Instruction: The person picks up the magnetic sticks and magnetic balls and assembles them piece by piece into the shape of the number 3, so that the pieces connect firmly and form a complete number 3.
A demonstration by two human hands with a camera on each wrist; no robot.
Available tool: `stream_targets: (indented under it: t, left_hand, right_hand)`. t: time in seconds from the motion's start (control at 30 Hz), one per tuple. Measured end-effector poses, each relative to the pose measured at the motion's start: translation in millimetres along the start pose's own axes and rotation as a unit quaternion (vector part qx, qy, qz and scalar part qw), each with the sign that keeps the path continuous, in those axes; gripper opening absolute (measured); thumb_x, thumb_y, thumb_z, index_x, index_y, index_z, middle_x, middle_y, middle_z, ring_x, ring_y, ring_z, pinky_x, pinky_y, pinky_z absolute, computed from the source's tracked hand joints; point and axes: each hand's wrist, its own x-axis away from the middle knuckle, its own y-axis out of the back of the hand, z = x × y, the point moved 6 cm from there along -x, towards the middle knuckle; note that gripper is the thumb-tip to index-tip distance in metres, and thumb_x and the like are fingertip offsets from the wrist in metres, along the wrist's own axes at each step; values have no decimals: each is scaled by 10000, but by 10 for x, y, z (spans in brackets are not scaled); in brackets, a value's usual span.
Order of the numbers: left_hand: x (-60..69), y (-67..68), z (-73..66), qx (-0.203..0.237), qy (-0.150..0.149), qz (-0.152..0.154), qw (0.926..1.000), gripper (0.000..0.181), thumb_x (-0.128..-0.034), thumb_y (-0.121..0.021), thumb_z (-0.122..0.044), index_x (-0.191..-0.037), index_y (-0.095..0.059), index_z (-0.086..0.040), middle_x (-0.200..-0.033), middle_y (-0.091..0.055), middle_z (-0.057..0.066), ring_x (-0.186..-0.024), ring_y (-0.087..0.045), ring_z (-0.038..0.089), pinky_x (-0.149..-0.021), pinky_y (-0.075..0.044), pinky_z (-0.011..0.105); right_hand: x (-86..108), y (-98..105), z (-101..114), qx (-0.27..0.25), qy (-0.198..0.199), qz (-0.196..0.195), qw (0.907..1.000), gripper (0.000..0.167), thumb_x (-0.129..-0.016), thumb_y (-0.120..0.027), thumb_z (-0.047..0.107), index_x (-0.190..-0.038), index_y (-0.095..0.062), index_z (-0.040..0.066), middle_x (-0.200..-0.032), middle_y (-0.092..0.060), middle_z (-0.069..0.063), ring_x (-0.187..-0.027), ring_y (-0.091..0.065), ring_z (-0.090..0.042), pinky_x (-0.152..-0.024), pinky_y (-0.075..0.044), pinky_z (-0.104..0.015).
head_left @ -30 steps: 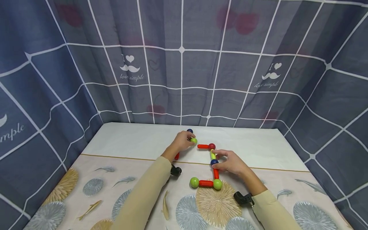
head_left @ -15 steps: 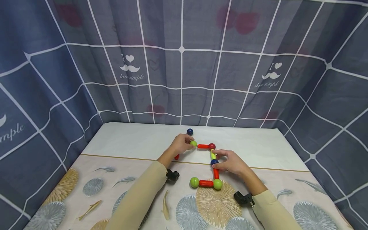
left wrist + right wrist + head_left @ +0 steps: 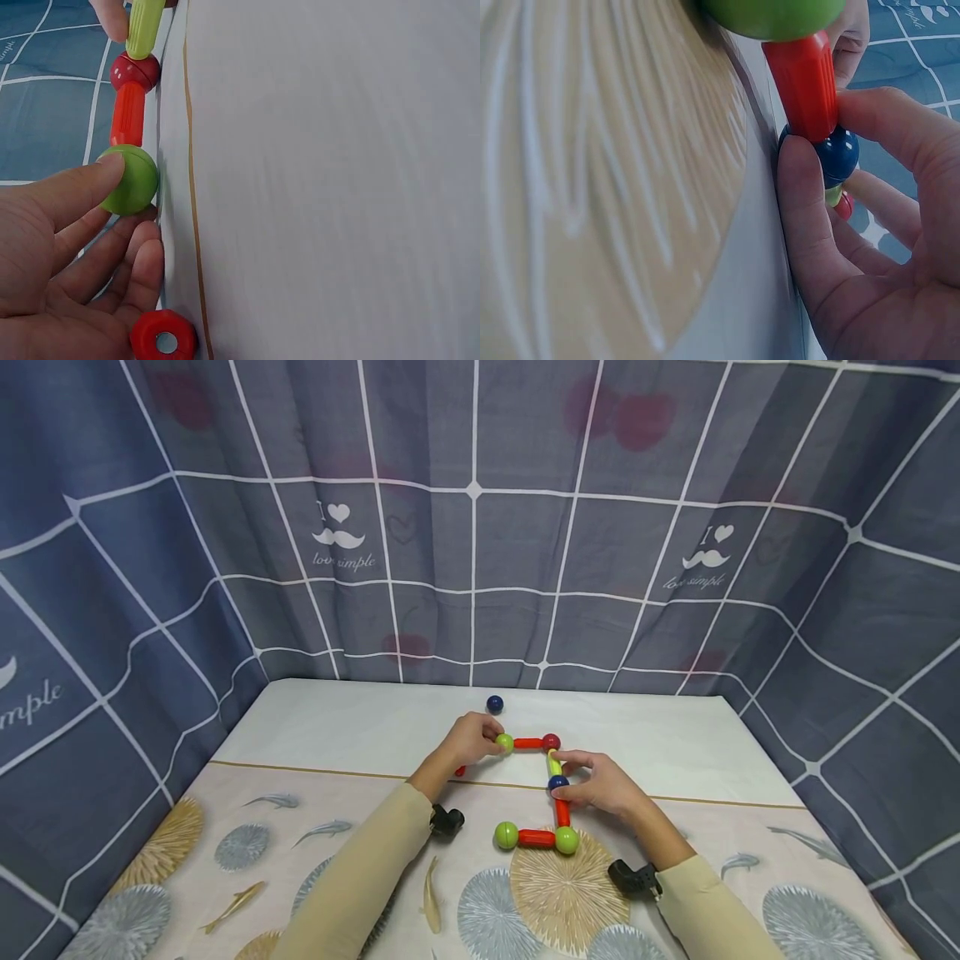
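Note:
My left hand (image 3: 472, 739) pinches a green ball (image 3: 133, 180) between thumb and fingers. That ball meets the free end of a red rod (image 3: 528, 743), whose other end sits on a dark red ball (image 3: 551, 742). From there a yellow-green rod (image 3: 555, 763) runs to a blue ball (image 3: 837, 156), which my right hand (image 3: 600, 782) holds between its thumb and fingers. Another red rod (image 3: 804, 88) links the blue ball to a second green ball (image 3: 567, 840). A third red rod (image 3: 536, 838) continues left to one more green ball (image 3: 506, 835).
A loose blue ball (image 3: 495, 704) lies behind my left hand. Beside that hand's near side lies a loose red rod (image 3: 163, 337), mostly covered in the head view. A patterned cloth (image 3: 375, 877) covers the table's near part, and a grid-printed curtain (image 3: 510, 543) hangs behind.
My left hand has brought the green ball toward me, up to the end of the red rod, away from the loose blue ball. My right hand has stayed in place.

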Motion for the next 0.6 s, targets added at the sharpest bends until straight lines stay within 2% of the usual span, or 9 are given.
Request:
stream_targets:
  t: [0.27, 0.47, 0.6]
  left_hand:
    - [32, 49, -7, -289, -252, 21, 9993, 316, -875, -816, -127, -1163, -731, -31, -1023, -750, 78, -924, -671, 172, -912, -565, 339]
    - [129, 191, 32, -866, -388, -38, 9955, 216, -982, -669, -109, -1176, -733, -41, -1056, -743, 76, -974, -651, 196, -965, -539, 394]
    - [217, 268, 77, -1121, -359, 213, 9928, 244, -997, -572, -8, -1153, -750, -69, -1048, -747, 54, -1003, -651, 192, -1006, -523, 406]
  right_hand:
    - [6, -3, -6, -84, -26, 26, 10000, 689, -800, -866, 86, -1432, -590, 87, -1204, -590, -191, -681, -608, -172, -626, -593, -312]
    - [11, -2, -9, -113, 32, 25, 9999, 692, -801, -864, 82, -1435, -585, 78, -1195, -599, -190, -679, -608, -165, -622, -590, -304]
    - [15, -2, -1, -115, 74, 23, 9999, 696, -797, -867, 87, -1434, -587, 75, -1185, -607, -190, -680, -614, -162, -622, -590, -300]
